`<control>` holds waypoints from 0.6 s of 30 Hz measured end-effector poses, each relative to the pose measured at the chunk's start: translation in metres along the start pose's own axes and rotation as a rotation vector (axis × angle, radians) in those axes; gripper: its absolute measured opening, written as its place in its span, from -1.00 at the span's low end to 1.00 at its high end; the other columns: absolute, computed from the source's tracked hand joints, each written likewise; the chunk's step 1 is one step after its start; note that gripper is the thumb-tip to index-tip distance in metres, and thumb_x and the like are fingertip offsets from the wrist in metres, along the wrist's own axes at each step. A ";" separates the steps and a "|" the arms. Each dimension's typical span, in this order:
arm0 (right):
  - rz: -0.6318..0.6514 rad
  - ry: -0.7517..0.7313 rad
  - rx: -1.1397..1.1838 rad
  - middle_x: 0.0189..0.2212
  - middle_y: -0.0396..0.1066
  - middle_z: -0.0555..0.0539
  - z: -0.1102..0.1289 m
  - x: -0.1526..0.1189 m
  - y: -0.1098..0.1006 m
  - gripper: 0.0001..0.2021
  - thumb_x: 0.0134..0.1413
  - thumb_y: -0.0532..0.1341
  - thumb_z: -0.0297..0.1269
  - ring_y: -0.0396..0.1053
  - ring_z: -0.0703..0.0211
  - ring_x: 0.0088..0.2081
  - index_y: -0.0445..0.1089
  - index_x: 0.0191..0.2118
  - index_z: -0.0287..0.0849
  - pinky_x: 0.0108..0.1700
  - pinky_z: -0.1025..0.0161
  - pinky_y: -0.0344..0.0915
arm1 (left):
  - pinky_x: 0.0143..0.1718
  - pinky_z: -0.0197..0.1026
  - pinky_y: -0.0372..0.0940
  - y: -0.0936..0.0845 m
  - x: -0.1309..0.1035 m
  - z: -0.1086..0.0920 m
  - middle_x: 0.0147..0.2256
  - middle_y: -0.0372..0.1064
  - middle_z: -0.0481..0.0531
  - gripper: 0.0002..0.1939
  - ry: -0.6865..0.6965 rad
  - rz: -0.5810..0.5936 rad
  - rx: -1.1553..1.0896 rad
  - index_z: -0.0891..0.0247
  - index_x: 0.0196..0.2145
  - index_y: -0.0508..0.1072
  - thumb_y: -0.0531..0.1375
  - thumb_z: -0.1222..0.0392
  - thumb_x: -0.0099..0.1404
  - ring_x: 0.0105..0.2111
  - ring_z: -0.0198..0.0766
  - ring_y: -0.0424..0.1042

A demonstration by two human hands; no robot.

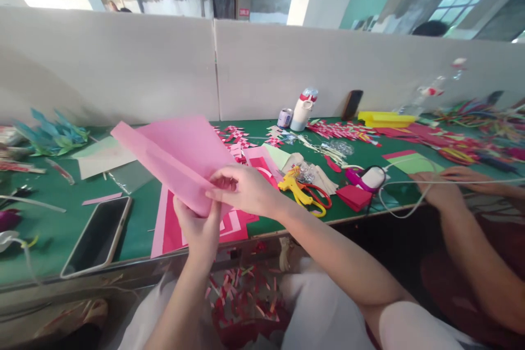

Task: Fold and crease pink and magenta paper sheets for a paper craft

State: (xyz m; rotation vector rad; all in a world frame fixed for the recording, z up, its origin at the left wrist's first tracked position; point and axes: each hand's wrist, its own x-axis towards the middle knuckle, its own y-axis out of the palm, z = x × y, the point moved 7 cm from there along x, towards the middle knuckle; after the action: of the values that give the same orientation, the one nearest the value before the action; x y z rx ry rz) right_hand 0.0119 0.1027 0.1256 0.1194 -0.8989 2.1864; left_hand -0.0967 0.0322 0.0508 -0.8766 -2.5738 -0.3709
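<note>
A large pink sheet of paper is lifted above the table edge, one long side folded over in a strip. Supporting its lower end is my left hand, closed with the thumb on the near side. My right hand pinches the folded edge close to that same end. Beneath lie red and pink paper sheets, partly covered by the lifted sheet and my hands. Just right of my right wrist rest yellow-handled scissors and another pair with orange handles.
A phone lies at the left front. Behind are a white bottle, a can and woven red-and-pink paper strips. At right, a co-worker's hands touch green paper. A white cable hangs over the edge.
</note>
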 end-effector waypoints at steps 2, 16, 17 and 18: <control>-0.007 -0.028 -0.013 -0.35 0.43 -0.03 0.008 0.003 -0.002 -0.81 0.07 0.25 -0.16 0.32 0.28 -0.32 0.40 -0.35 -0.20 -0.27 0.30 0.20 | -0.08 -0.12 0.33 0.005 -0.004 -0.004 -0.07 0.30 0.11 -0.41 0.068 0.039 -0.018 0.21 -0.04 0.26 0.38 0.16 -0.01 -0.08 -0.13 0.41; 0.204 -0.048 0.042 -0.37 0.46 -0.03 0.086 -0.013 -0.093 -0.83 0.04 0.27 -0.24 0.37 0.28 -0.32 0.44 -0.30 -0.25 -0.26 0.31 0.29 | -0.24 -0.21 0.24 -0.051 0.049 -0.013 -0.31 0.39 0.00 -0.77 -0.003 -0.214 -0.398 0.23 -0.28 0.35 0.06 0.31 0.05 -0.33 -0.30 0.39; 0.242 -0.037 0.034 -0.38 0.47 -0.02 0.087 -0.014 -0.095 -0.83 0.04 0.27 -0.24 0.38 0.29 -0.32 0.46 -0.30 -0.25 -0.26 0.32 0.29 | -0.23 -0.22 0.23 -0.053 0.053 -0.010 -0.31 0.40 0.01 -0.79 -0.067 -0.202 -0.379 0.23 -0.29 0.36 0.07 0.30 0.06 -0.29 -0.28 0.40; 0.283 -0.021 0.029 -0.39 0.48 -0.01 0.084 -0.014 -0.096 -0.83 0.05 0.26 -0.24 0.39 0.30 -0.34 0.47 -0.30 -0.25 -0.27 0.33 0.29 | -0.23 -0.23 0.24 -0.053 0.056 -0.005 -0.31 0.42 0.01 -0.81 -0.141 -0.178 -0.361 0.23 -0.30 0.38 0.08 0.27 0.07 -0.26 -0.26 0.41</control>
State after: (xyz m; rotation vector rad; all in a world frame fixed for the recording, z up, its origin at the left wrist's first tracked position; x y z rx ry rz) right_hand 0.0713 0.0849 0.2378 0.0297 -0.9428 2.4643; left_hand -0.1690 0.0187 0.0740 -0.8150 -2.7728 -0.8771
